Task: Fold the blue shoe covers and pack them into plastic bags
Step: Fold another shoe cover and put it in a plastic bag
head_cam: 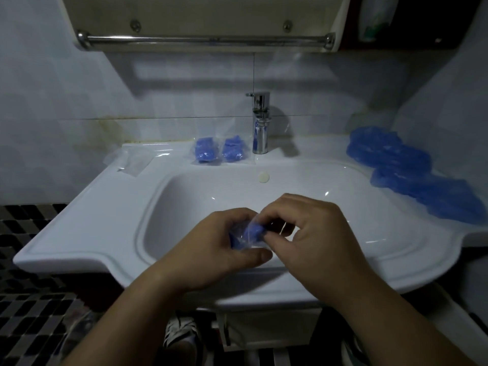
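Over the front of the white sink (79, 233), my left hand (224, 244) and my right hand (314, 233) meet around a folded blue shoe cover (252, 232) that sits inside a small clear plastic bag (253, 241). My left hand grips the bag and cover from the left. My right hand pinches the bag's right end. Two packed bags of blue covers (220, 150) lie on the sink's back ledge left of the tap. A heap of loose blue shoe covers (412, 173) lies on the right ledge. Clear unfilled bags (133, 161) rest on the back left corner.
A chrome tap (261, 122) stands at the back centre of the sink. A metal towel rail (206, 39) runs under a cabinet above. Dark mosaic tiles (29, 299) cover the floor at left, and a striped shoe (179, 334) shows below the sink.
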A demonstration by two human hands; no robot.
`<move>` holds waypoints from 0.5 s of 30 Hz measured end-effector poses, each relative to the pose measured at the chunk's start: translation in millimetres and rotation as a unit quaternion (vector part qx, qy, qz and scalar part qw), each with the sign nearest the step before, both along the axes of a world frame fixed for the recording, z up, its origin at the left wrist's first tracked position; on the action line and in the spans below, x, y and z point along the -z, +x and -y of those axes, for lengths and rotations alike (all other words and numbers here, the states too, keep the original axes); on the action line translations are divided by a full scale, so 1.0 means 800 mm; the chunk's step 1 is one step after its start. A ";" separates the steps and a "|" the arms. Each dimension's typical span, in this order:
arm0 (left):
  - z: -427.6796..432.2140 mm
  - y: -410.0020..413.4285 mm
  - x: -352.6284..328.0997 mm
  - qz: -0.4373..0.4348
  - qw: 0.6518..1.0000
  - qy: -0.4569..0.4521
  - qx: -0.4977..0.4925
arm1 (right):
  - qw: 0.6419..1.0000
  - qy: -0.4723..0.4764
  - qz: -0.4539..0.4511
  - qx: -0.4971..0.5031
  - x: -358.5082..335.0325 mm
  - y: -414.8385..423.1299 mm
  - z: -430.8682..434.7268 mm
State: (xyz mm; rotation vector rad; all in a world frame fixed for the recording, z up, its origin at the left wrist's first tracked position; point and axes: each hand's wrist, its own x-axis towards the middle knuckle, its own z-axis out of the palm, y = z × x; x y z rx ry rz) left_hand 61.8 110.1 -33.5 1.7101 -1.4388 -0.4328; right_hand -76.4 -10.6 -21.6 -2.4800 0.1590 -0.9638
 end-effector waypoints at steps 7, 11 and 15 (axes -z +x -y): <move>0.000 -0.002 0.000 0.016 1.000 0.006 0.018 | 0.997 -0.023 -0.064 -0.019 0.007 0.003 0.002; -0.003 0.000 -0.003 0.012 1.000 -0.017 -0.020 | 0.997 0.070 -0.038 -0.020 0.001 -0.006 0.007; -0.007 0.000 -0.009 -0.007 0.999 -0.019 -0.037 | 0.999 0.049 -0.014 0.012 -0.007 -0.012 0.013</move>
